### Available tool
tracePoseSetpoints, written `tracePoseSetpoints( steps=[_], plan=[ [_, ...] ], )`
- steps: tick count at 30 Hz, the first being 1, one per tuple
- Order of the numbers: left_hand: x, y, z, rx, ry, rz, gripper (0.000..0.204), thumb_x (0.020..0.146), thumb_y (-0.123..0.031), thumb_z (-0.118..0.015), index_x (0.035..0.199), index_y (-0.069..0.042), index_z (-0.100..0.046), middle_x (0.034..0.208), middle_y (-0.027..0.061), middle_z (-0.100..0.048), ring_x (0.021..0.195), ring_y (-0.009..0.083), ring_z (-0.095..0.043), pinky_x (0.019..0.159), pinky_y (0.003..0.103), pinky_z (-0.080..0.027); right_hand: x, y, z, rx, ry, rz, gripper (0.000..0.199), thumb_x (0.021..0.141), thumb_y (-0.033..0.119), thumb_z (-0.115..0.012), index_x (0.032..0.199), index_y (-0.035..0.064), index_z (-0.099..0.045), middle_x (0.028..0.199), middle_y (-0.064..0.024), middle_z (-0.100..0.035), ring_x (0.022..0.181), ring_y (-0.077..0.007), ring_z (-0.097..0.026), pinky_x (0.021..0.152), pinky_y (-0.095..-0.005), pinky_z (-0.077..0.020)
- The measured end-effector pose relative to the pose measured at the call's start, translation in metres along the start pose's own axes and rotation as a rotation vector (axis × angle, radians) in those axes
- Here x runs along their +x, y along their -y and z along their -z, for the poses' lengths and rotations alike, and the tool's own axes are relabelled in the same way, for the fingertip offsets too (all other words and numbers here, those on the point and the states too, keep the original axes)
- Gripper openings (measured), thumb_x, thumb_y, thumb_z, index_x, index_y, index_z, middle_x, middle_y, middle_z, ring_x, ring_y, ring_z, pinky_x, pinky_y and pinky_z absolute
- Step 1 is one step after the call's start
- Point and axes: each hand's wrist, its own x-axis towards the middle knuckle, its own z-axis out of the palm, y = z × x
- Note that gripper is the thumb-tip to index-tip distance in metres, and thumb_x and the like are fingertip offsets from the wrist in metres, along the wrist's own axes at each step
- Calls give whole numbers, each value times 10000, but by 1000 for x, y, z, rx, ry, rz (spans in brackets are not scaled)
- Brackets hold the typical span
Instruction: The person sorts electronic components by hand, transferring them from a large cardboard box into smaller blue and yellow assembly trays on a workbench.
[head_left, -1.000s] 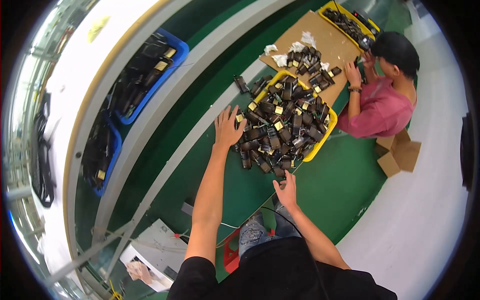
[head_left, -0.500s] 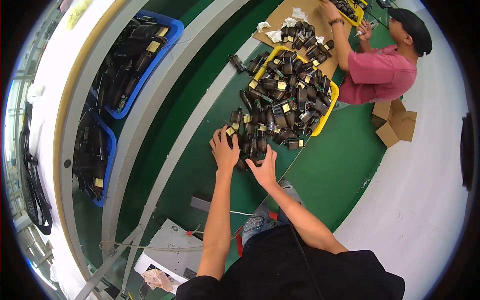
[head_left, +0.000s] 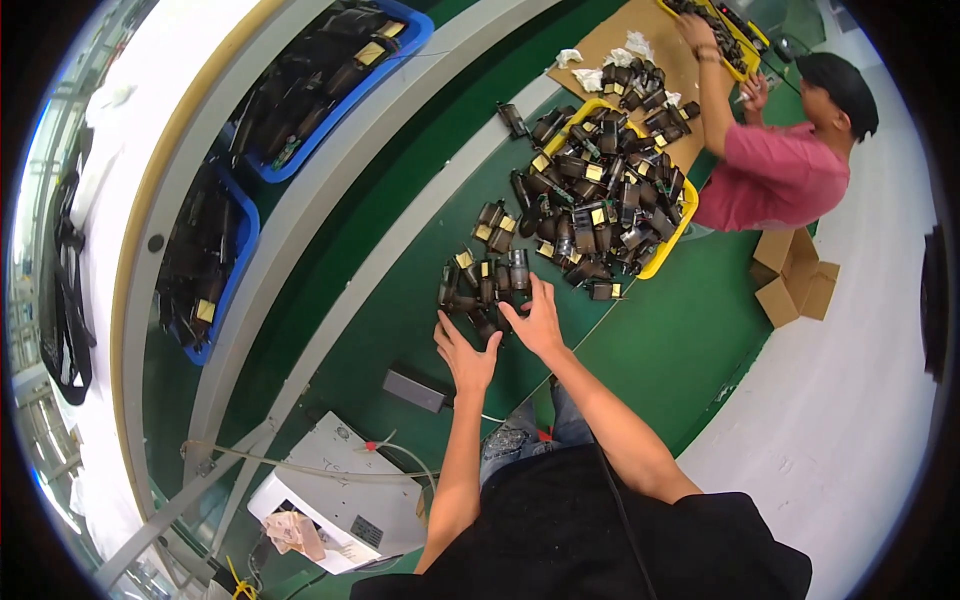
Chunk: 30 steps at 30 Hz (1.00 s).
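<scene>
A small cluster of dark translucent plastic units (head_left: 487,280), some with yellow labels, lies on the green table in front of me. At its near left side is my left hand (head_left: 467,360), fingers spread and fingertips against the units. My right hand (head_left: 535,322) borders the cluster on the right, its fingers apart and curved along it. Between the two hands the units lie loosely together, the nearest ones partly hidden by fingers. Beyond, a few more labelled units (head_left: 495,227) lie separately. Farther off, a large heap of such units (head_left: 600,190) overflows a yellow tray (head_left: 688,205).
Across the table a person in a pink shirt (head_left: 780,175) works beside another yellow tray (head_left: 740,60). Blue bins (head_left: 255,215) of dark parts stand at left. A grey power adapter (head_left: 415,390) and a white machine (head_left: 345,490) sit near my left arm. An open carton (head_left: 795,280) is at right.
Both hands have drawn a cluster of units away from the heap and toward me. A gap now shows between cluster and heap. The whole view has shifted slightly.
</scene>
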Motion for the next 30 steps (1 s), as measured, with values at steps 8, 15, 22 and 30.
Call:
tracePoseSetpoints(
  steps=[8,15,22,30],
  plan=[
    [9,21,8,-148,-86,146,1039,791,-250,-823,1541,25,-159,1451,315,-277,1294,500,-405,1081,495,-389,42,19,21,-453,25,382,571,920,309,-659,1379,20,-478,1355,-177,-501,1039,-386,-624,877,-445,-538],
    [17,28,18,-190,-130,216,985,867,-341,-742,1542,46,-136,1454,318,-265,1275,505,-426,1073,496,-400,104,97,-4,-766,231,338,721,973,490,-530,1552,171,-241,1573,-172,-299,962,-428,-669,745,-553,-560],
    [67,20,46,-236,-163,209,867,917,-453,-637,1569,-85,-199,1468,293,-255,1272,512,-424,1057,518,-415,74,69,-42,-714,243,485,603,1000,481,-471,1487,137,-383,1609,-171,-240,1066,-480,-623,888,-517,-538],
    [73,46,55,-77,-38,9,570,898,-312,-661,1426,-192,-482,1438,204,-334,1236,463,-470,1026,526,-439,29,50,-8,-654,364,484,571,976,414,-551,1477,189,-393,1625,-154,-205,1054,-491,-619,814,-519,-565]
  ],
)
